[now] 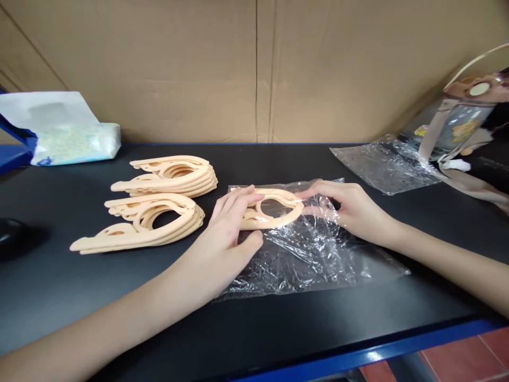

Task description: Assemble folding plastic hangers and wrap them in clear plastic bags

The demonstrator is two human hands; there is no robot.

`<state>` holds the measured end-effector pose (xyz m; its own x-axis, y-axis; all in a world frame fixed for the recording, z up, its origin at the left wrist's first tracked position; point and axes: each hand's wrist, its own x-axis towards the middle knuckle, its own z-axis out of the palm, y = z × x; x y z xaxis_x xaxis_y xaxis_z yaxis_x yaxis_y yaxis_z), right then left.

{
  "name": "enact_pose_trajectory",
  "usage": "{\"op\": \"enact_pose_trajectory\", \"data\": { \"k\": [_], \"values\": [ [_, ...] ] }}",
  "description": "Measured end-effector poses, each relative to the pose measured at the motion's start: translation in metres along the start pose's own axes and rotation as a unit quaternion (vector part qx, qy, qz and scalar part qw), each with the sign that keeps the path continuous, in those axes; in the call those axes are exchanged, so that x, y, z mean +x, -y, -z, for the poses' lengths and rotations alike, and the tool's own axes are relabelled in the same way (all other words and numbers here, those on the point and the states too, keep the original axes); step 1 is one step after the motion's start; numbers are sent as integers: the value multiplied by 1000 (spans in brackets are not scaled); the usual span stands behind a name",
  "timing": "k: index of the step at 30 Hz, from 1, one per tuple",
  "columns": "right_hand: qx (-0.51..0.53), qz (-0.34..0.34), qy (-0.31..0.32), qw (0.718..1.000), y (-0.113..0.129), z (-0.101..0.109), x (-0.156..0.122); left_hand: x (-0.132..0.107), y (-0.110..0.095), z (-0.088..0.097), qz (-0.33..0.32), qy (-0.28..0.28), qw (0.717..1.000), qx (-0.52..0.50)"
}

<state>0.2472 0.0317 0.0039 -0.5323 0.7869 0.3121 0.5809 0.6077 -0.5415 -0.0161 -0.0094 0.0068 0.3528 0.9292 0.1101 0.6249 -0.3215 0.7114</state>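
A cream folding clothes hanger [284,222] lies folded in front of me, in or under a clear plastic bag [314,265] spread on the table; the layering is hard to tell. Over its left part reaches my left hand [234,220], fingers across the far side and thumb on the near side. At the rounded right end, my right hand [342,207] pinches the film of the bag against the hanger, thumb and fingers closed. Two stacks of the same folded hangers sit to the left: a farther stack [170,183] and a nearer stack [175,233].
A tissue pack [75,140] stands at the back left, and a black mouse-like object [14,239] at the left edge. Another clear bag [382,164] lies back right, beside a bottle with a strap [457,122]. Cardboard [191,69] closes off the black table's [254,334] rear.
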Motion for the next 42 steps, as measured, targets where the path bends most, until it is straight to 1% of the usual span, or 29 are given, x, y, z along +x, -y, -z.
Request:
{"op": "enact_pose_trajectory", "data": {
  "k": [3, 7, 10, 13, 16, 18, 20, 24, 27, 35, 39, 42],
  "values": [
    [-5, 3, -3, 1000, 0, 0, -1, 1, 2, 2, -53, 8, 997, 63],
    [-21, -3, -5, 1000, 1, 3, -1, 3, 6, 2, -87, -6, 992, 89],
    [-13, 2, 9, 1000, 1, 6, -1, 5, 7, 2, -100, -17, 990, 101],
    [-9, 2, 19, 1000, 0, 8, -1, 5, 5, 2, -91, -27, 989, 112],
    [-24, 2, 25, 999, 0, 6, -1, 4, 2, 1, -51, -38, 989, 134],
    [-27, 4, 29, 999, 0, 5, -1, 3, 0, -1, -23, -34, 988, 149],
    [-27, 6, 31, 999, -1, 5, -1, 3, 0, -3, -11, -27, 986, 165],
    [-31, 18, 39, 999, -2, 7, -2, 3, 1, -5, -15, -27, 981, 194],
    [-27, 25, 50, 998, -4, 8, -3, 2, 0, -5, -23, -36, 978, 202],
    [-5, 34, 71, 997, -8, 10, -5, 0, -2, -2, -18, -43, 985, 166],
    [2, 36, 72, 997, -9, 9, -5, -1, -2, -1, -41, -57, 987, 147],
    [12, 33, 72, 997, -10, 9, -5, -1, 0, -1, -44, -46, 988, 143]
  ]
}}
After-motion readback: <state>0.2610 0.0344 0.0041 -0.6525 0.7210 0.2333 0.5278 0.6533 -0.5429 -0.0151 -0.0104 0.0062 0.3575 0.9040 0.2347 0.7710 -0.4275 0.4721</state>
